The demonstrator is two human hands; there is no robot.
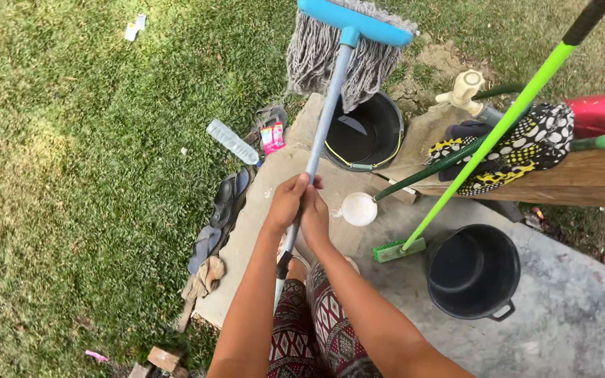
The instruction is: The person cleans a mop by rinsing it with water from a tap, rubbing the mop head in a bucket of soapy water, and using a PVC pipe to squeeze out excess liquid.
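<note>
A string mop with a blue head bar and grey strands hangs raised over a black bucket. Its pale blue handle slants down toward me. My left hand and my right hand both grip the handle, side by side, above my patterned trousers. The mop strands dangle just above the bucket's rim.
A second black bucket stands on the concrete slab at right. A green-handled brush leans across, beside a green hose with a white nozzle. Patterned cloth lies on a wooden plank. A plastic bottle and sandals lie on grass.
</note>
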